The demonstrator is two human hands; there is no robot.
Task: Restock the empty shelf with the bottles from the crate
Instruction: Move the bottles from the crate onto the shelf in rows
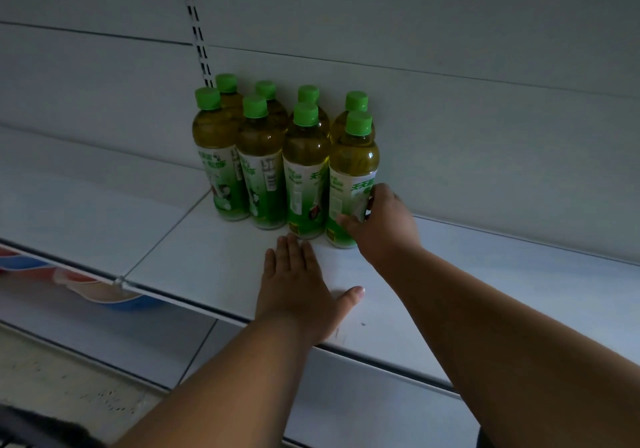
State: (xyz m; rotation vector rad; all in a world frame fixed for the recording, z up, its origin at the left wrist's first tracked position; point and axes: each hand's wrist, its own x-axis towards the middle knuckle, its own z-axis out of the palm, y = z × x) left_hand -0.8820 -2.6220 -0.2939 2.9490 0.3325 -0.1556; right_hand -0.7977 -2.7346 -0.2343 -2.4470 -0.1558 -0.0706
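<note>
Right hand: the right hand [382, 226] curls around the lower label of the front-right bottle [353, 184], thumb across the front, fingers wrapped behind; it grasps the bottle, which stands upright on the shelf.
Left hand: the left hand [298, 292] lies flat, palm down, on the shelf, fingers straight and together, thumb spread out to the side; it holds nothing, and its fingertips reach nearly to the base of the front row.
Bottles: eight bottles [263, 157] stand in two rows of four, packed close, back row against the rear panel. Clear rounded plastic, yellow-green liquid, ribbed bright green screw caps, glossy green-and-white wrap labels.
Shelf: the shelf [194, 247] is smooth, matte white sheet metal, flat, with a thin seam running front to back just left of the bottles.
Rear panel: the rear panel [450, 118] is pale, plain, in horizontal strips; a slotted upright strip [195, 28] rises behind the bottles.
Below, left: something blue, red and white [86, 290] shows under the shelf edge, possibly packaging; the light is too dim to tell.
</note>
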